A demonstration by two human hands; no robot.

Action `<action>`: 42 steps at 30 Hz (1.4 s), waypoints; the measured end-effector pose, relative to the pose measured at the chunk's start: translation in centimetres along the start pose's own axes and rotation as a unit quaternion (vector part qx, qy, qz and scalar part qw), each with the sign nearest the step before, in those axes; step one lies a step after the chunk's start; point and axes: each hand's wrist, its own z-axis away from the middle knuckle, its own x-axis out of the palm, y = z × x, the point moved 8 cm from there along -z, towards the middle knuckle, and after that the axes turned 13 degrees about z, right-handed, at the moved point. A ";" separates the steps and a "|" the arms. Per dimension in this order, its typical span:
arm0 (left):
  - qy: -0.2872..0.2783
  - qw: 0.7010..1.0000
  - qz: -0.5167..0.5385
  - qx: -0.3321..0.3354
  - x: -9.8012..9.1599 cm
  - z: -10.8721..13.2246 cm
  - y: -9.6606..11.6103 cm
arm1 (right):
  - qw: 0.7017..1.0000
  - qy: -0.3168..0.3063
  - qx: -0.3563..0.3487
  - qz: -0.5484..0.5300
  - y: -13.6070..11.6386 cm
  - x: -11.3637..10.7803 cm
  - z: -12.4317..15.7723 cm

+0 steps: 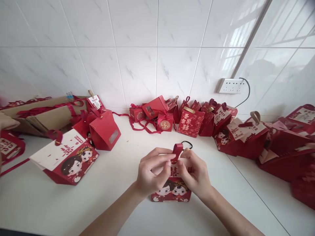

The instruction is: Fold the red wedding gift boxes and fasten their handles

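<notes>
So the box you're on is a small red and white gift box (171,198), standing upright on the near middle of the pale worktop (118,206), with its cartoon couple facing you. There's a red ribbon loop (178,150) sticking up from its top.

Your left hand (154,172) has its grip closed up there, thumb and fingers pinched around the base of the loop. Your right hand (197,172) has thumb and index finger on the top edge just to the right; the grip looks closed on the box, though your fingers hide exactly what's pinched. A thin black loop (188,143) shows just beyond your right fingers.

Off to your left there's a matching cartoon box (80,165), standing at an angle, and a bit farther a plain red box (105,131) with a little window. Behind those, brown cardboard (57,118) with red ribbon draped over it. Part of another person's hand (9,122) pokes in at the left edge, can't tell what it's doing.

Far middle, you've got a cluster of small red boxes (155,108) with loose ribbon (147,127), then a red box with big white characters (191,123). A row of filled-out red boxes (242,134) curves along your right side. White tiled wall (137,72) at the back, with a white power strip (231,86).
</notes>
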 end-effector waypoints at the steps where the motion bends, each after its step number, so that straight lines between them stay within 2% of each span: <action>1: 0.001 1.000 0.008 0.000 0.0 0.0 0.0 | 1.000 -0.003 -0.001 0.001 0.0 0.1 0.0; 15: 0.034 0.999 0.012 -0.007 -0.1 0.6 -0.5 | 0.999 -0.029 -0.016 0.026 0.7 0.3 1.1; 23: 0.018 1.000 -0.019 -0.010 -0.1 0.2 0.1 | 1.000 0.000 -0.016 0.013 0.1 -0.1 0.4; 28: 0.000 0.999 -0.030 -0.014 -0.1 0.0 0.1 | 1.000 -0.013 0.008 -0.005 0.7 0.3 0.8; 32: -0.011 0.999 -0.042 -0.006 -0.2 -0.2 -0.1 | 0.993 -0.037 0.070 -0.084 1.6 1.0 1.4; 34: -0.006 0.999 -0.049 -0.014 -0.5 -0.1 -0.3 | 0.988 -0.037 0.080 -0.123 1.8 0.9 1.4; 37: 0.042 0.997 -0.051 -0.050 -1.6 0.0 -0.9 | 0.986 -0.076 0.066 -0.131 1.8 1.0 0.8; 42: 0.179 0.972 -0.051 -0.144 -4.4 0.4 -2.6 | 0.979 -0.176 0.075 -0.067 3.0 1.9 0.5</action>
